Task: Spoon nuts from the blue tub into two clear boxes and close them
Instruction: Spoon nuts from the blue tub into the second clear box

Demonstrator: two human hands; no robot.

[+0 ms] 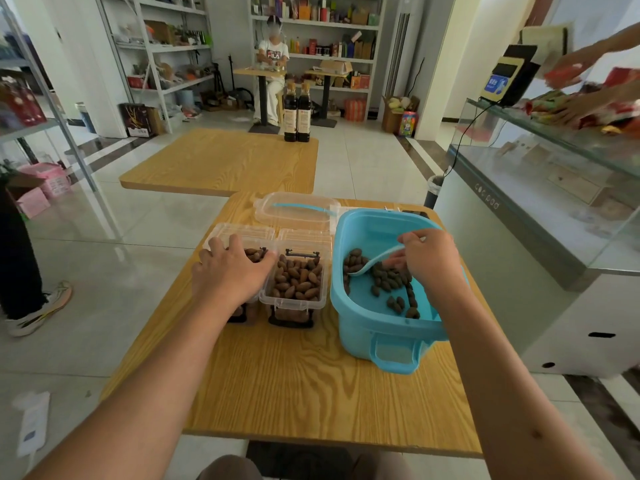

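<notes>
On the desk (294, 386): two clear boxes side by side, both lids still hinged open. Right box (294, 282) looks near full of nuts. Left box (242, 258) also holds nuts, level hidden under the left hand (230, 271), which rests spread on top, not gripping. Right hand (427, 259) pinches the spoon (372, 263) inside the blue tub (381, 327), scooping; a thin scatter of nuts remains. Left to do, I'd judge: top up, close both.
</notes>
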